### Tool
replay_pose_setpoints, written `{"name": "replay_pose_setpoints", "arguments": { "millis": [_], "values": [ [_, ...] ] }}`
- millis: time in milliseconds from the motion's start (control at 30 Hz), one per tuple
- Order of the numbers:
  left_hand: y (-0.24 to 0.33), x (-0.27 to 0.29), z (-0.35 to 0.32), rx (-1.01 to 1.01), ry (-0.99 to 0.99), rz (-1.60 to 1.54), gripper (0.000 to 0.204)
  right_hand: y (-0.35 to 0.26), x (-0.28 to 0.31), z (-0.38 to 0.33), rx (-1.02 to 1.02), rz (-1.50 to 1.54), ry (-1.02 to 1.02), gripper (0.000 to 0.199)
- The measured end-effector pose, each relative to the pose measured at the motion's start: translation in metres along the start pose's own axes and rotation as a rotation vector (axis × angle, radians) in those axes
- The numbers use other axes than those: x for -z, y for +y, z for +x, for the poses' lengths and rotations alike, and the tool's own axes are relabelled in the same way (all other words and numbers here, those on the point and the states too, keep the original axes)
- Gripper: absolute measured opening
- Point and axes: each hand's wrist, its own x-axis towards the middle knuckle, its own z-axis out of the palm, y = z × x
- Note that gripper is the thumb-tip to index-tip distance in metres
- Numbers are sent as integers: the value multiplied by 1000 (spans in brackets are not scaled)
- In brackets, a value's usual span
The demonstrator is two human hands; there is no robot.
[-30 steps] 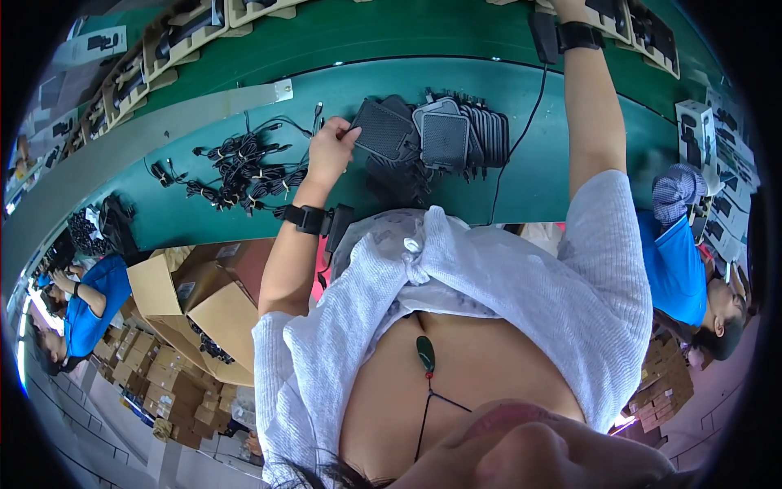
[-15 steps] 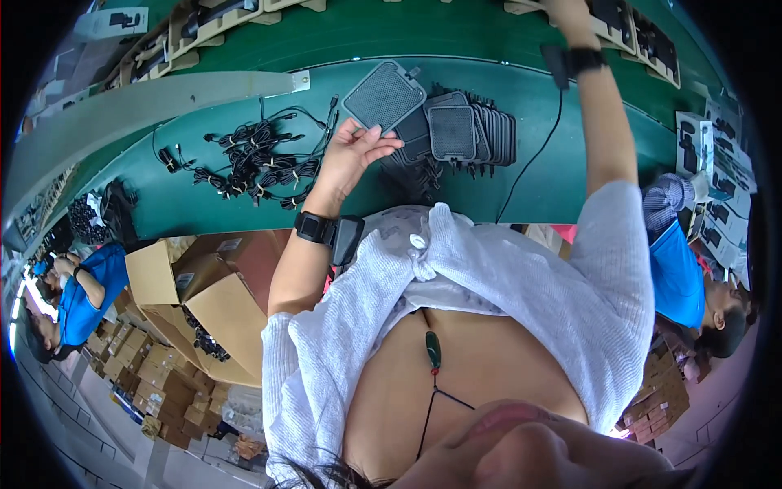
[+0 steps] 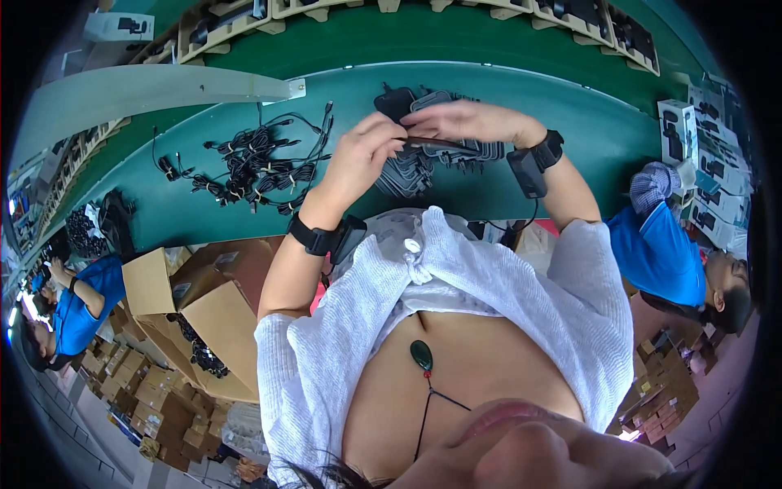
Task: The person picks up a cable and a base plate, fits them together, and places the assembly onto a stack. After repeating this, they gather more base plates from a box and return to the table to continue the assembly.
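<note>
We have a panel (image 3: pixel 444 146) edge-on at 12 o'clock, hiding part of the pile (image 3: pixel 403 175).
Left hand (image 3: pixel 363 155) pinches its edge; right hand (image 3: pixel 472 122) half-curls over it, grip unclear to us. From panel: cables (image 3: pixel 254 159) 9 o'clock, bar (image 3: pixel 187 85) 10, trays (image 3: pixel 497 11) 12, carton (image 3: pixel 220 326) 8.

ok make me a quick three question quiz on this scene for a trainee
1. True or false: the tied black cables lie to the right of the dark panel pile.
2. Pick one: the tabletop is A) white, B) green, C) red.
3. Fill in: the left hand and right hand are both at one thin ____, seen nearly edge-on.

Key: 1. False, they lie to its left. 2. B. 3. Dark panel.
</note>
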Motion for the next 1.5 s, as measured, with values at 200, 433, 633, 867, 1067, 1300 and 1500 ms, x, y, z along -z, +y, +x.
{"name": "replay_pose_setpoints", "arguments": {
  "millis": [200, 433, 633, 867, 1067, 1300, 1500],
  "values": [
    [6, -3, 4, 130, 205, -79, 35, -14, 20, 7, -182, -373, 36, 23],
    [-56, -8, -57, 439, 245, 7, 28, -45, 197, 10, 724, -486, 1008, 23],
    [-94, -1, -128, 562, 389, 163, 19, -61, 231, 20, 35, -535, 1243, 35],
    [-111, 14, -131, 612, 405, 231, 13, -31, 263, 11, -126, -1144, 1360, 47],
    [-118, 26, -121, 442, 401, 873, 17, -42, 203, 15, 177, -950, 1266, 52],
    [-151, 48, -154, 558, 341, 1238, 18, 10, 109, 59, 361, -1117, 1260, 32],
    [-170, 56, -156, 562, 261, 1354, 19, 51, 14, 88, 357, -859, 775, 23]
  ]
}}
